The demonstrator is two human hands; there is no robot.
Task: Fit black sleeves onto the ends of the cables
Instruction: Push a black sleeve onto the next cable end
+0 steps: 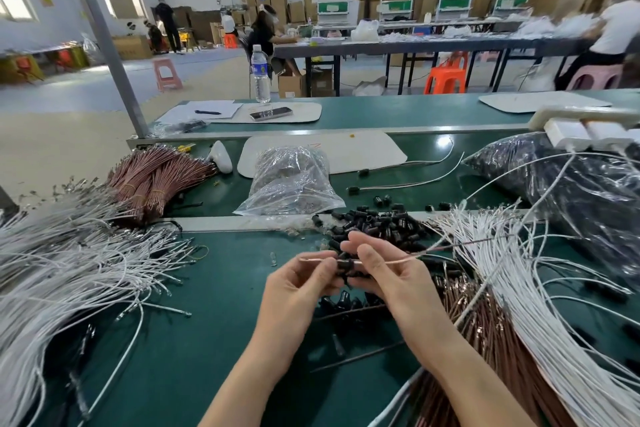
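Both hands were close together mid-frame. The left hand [301,284] pinched the free end of a thin pinkish cable [405,257], and the right hand [384,274] pinched it just past a black sleeve [345,264] that sat on the cable btw the two hands. The loose sleeve pile [381,224] lay at 12 o'clock from the hands on the green worktop [214,305]. White cables [69,271] sprawled at 9 o'clock, w/ a clear bag [291,181] further up at 12.
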